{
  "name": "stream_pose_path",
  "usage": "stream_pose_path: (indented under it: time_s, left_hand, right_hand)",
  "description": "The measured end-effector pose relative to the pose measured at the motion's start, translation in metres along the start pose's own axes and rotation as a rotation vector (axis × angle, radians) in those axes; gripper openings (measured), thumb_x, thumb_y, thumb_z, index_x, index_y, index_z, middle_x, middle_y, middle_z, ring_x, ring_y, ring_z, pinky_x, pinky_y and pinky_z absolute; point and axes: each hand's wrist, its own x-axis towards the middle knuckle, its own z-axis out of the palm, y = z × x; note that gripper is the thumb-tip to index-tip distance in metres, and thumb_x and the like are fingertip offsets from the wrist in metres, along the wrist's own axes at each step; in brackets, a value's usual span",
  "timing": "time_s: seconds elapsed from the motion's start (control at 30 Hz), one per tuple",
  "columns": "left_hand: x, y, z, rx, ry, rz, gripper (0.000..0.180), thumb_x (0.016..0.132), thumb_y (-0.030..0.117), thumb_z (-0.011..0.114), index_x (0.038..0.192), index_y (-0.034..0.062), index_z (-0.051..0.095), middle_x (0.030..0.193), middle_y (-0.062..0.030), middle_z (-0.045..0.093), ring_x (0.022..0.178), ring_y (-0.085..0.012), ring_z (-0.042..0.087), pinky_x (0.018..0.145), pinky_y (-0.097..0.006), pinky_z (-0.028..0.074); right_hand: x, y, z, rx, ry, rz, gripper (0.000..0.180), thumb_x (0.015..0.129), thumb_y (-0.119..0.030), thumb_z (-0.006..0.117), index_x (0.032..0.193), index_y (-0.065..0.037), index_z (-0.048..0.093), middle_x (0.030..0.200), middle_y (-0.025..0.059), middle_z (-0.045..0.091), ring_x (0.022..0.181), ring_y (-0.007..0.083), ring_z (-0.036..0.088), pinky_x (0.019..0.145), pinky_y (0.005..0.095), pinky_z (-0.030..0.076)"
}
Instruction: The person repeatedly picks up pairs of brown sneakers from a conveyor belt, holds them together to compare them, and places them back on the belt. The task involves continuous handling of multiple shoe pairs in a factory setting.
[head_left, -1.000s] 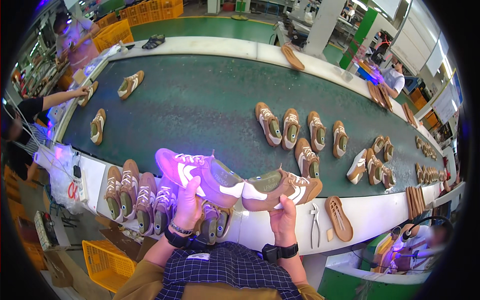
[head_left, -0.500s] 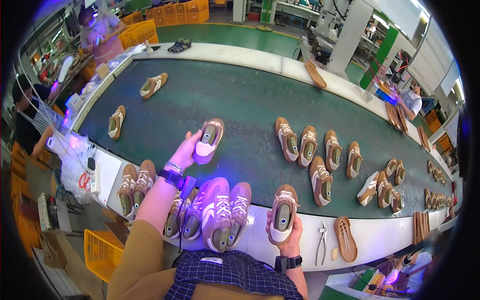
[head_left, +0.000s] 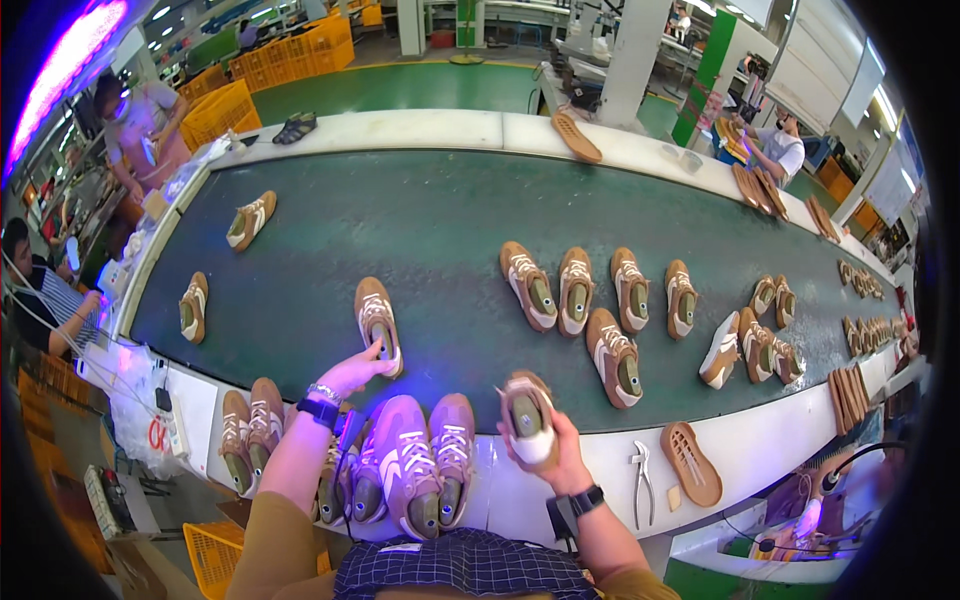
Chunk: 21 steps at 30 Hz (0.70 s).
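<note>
Compared with a second ago, when we were holding two shoes heel to heel, the pair is now coming apart: our left hand (head_left: 353, 374) is pinching the heel of the first shoe (head_left: 373, 297), which is resting toe-away on the green belt (head_left: 300, 235), while our right hand (head_left: 570, 458) is gripping the second shoe (head_left: 533, 447), raised and tilted by the belt's near edge. As we are reading it, one shoe is joining those on the belt and the other is waiting in our grasp. Among containers, we are seeing a lower yellow crate (head_left: 212, 562) standing below the ledge (head_left: 770, 452) and an upper yellow crate (head_left: 220, 116) standing beyond the belt's far-left corner; we are not making out their contents. Between our arms, shoes (head_left: 404, 450) are holding green foot forms (head_left: 424, 510), and another green form (head_left: 525, 408) is filling the second shoe.
</note>
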Motion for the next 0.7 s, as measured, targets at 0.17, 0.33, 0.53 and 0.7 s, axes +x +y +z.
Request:
stream_pose_path:
  time_s: [0.17,0.33,0.53,0.7]
  left_hand:
    - [-0.025,0.009,0.007,-0.179,0.103,0.026,0.067,0.086,0.039,0.057,0.14,0.007,0.032,0.141,-0.0153,0.035,0.133,-0.0279,0.028,0.105,-0.051,0.025]
    - [-0.066,0.006,0.026,-0.347,0.349,0.326,0.048,0.088,0.027,0.058,0.127,0.0007,0.047,0.12,-0.0078,0.053,0.11,-0.0165,0.049,0.094,-0.031,0.039]
    - [-0.128,-0.034,0.067,-0.377,0.505,0.365,0.038,0.083,0.009,0.062,0.118,-0.0024,0.052,0.103,-0.0041,0.057,0.093,-0.0105,0.054,0.085,-0.025,0.044]
    - [-0.156,-0.042,0.111,-0.505,0.329,0.291,0.057,0.082,0.009,0.066,0.131,-0.0028,0.038,0.112,-0.0077,0.054,0.097,-0.0128,0.056,0.083,-0.026,0.048]
  right_hand:
    - [0.135,-0.064,0.093,-0.06,-0.301,-0.14,0.053,0.089,-0.04,0.045,0.133,-0.011,0.041,0.127,0.0125,0.051,0.112,0.0314,0.052,0.093,0.0483,0.046]
    - [0.259,-0.116,0.093,-0.834,0.19,-0.525,0.054,0.084,-0.04,0.055,0.119,0.0,0.048,0.118,0.0197,0.054,0.105,0.033,0.055,0.087,0.0439,0.045]
    - [0.253,-0.138,0.035,-1.771,0.773,-0.843,0.051,0.064,-0.025,0.071,0.1,0.006,0.054,0.102,0.0265,0.06,0.1,0.0413,0.056,0.089,0.0445,0.044]
    - [0.231,-0.158,0.007,-1.868,0.656,-0.425,0.064,0.061,-0.025,0.077,0.108,0.006,0.049,0.104,0.0271,0.061,0.1,0.0368,0.06,0.086,0.0389,0.047]
